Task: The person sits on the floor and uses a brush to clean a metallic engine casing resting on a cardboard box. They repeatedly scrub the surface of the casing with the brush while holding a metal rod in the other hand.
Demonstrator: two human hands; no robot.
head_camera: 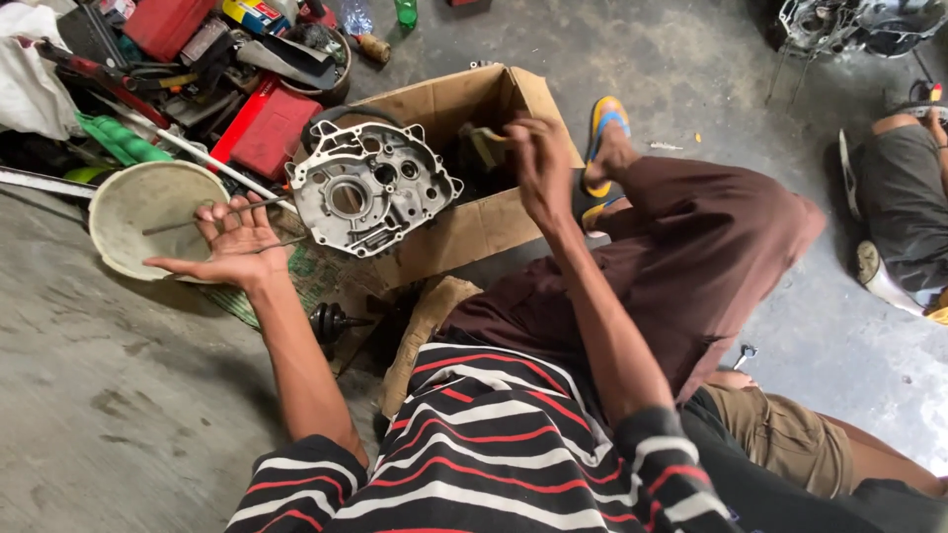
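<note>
**Engine case propped at the box, both hands raised**

At far left a pale plastic basin (138, 212) sits on the concrete floor (89, 395). The left hand (237, 247) hovers beside it, palm up, fingers spread, holding nothing. Just right, a grey metal engine case (370, 188) leans upright against the cardboard box (474, 222), apparently for support. Over the box, the right hand (538, 163) pinches a small yellowish piece (486, 135).

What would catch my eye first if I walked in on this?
Likely the silvery metal engine casing leaning against a cardboard box at centre. The left hand is spread open beside it, near a pale round bowl, while the right hand pinches something small over the box.
</note>
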